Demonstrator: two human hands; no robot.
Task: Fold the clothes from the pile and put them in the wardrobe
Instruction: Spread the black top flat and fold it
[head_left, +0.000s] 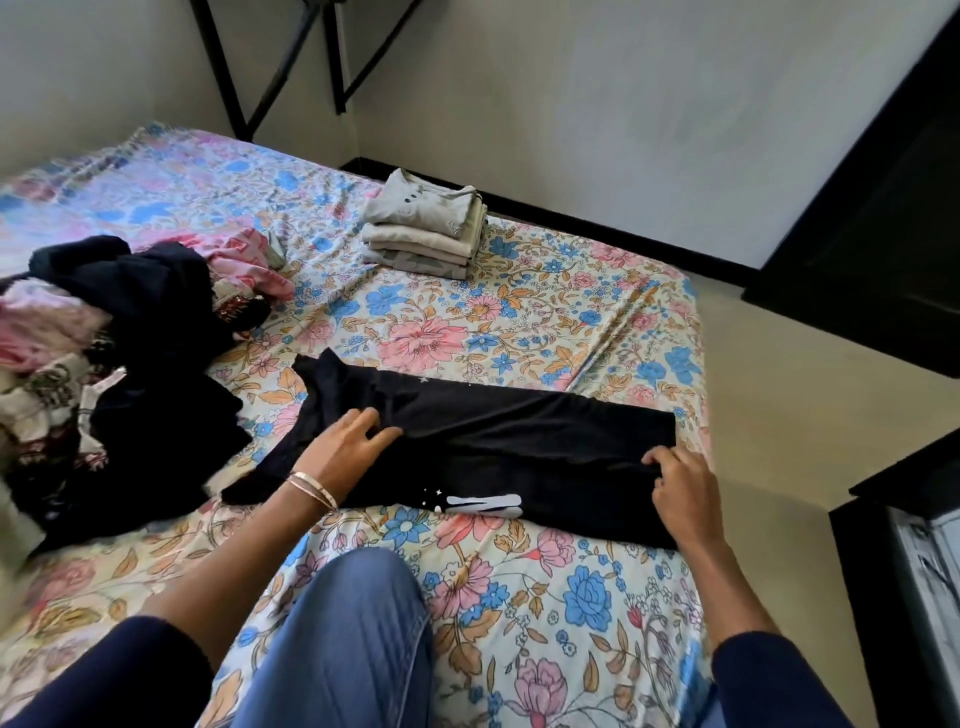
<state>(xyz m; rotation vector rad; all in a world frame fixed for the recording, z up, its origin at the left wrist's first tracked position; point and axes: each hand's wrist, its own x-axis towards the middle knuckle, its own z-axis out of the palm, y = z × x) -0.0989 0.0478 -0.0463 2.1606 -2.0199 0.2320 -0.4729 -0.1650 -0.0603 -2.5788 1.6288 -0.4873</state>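
A person kneels on a bed (519, 322) covered in a floral sheet, one knee in blue jeans (343, 639) at the near edge, working on a black garment (519, 441) laid flat across the middle of the mattress. The garment runs left to right as a long folded band, with a white printed mark (483, 504) showing along its near edge.

The left hand (348, 441) rests on the garment's left part, fingers (371, 418) spread and pressing the cloth down; thin bangles (314, 488) circle that wrist. The right hand (680, 483) is at the garment's right end, near the bed's right edge, its fingers (657, 457) curled and pinching the cloth's edge. Both forearms come out of dark blue sleeves (769, 680).

To the left lies the unfolded pile (119, 332), a loose heap of dark, pink and patterned clothes, its nearest dark piece just beside the garment's left end. On the far side of the bed, well apart from the hands, stands a neat stack (426, 234) of folded grey and beige clothes, close to the wall.

Beyond the bed a pale wall (623, 104) meets a dark skirting. Black furniture (883, 234) stands on the right, across a strip of pale floor (779, 389). A black metal frame (280, 57) hangs at the far corner.
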